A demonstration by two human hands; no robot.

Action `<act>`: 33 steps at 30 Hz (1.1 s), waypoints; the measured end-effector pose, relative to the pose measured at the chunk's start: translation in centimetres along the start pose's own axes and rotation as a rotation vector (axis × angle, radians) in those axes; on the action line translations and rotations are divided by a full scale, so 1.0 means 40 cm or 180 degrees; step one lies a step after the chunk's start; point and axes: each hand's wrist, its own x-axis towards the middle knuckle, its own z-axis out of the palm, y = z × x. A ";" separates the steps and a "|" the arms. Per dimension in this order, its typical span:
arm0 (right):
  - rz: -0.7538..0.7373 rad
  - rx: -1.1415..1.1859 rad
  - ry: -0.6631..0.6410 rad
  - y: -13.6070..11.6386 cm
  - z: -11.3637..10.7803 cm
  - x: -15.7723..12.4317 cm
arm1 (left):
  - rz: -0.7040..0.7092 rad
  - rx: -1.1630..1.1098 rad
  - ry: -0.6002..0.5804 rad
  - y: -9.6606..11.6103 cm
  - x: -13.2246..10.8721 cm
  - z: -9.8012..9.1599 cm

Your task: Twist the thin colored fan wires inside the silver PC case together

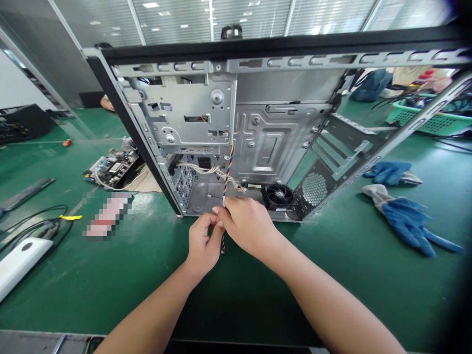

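An opened computer case (273, 113) stands on the green table in front of me. From its drive cage (191, 108) a twisted multicoloured cable (229, 164) hangs down at the front. My left hand (204, 241) and my right hand (247, 223) meet on this cable, both pinching it with the fingers closed. The cable's loose end (223, 248) shows below the fingers. Inside the case a black cooling fan (279, 195) sits on the floor to the right, with a green memory stick (254, 186) beside it. White wires (206, 169) run behind the cable.
Blue work gloves (405, 216) lie to the right, and a green basket (435, 120) of parts stands behind them. At left are a circuit board (114, 167), black cables (37, 226), a white power strip (24, 263) and a blurred-out packet (108, 214).
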 end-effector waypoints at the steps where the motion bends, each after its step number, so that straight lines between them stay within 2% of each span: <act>1: -0.0002 -0.0003 0.0001 0.000 0.000 0.000 | 0.0003 0.0004 -0.0006 0.000 0.000 0.000; 10: -0.0017 -0.0068 0.0005 0.001 0.004 0.001 | -0.0022 0.0059 0.0119 -0.001 0.000 0.000; 33: -0.0047 -0.0084 0.0068 0.002 0.008 0.000 | 0.0015 0.0071 0.0066 0.008 0.000 0.002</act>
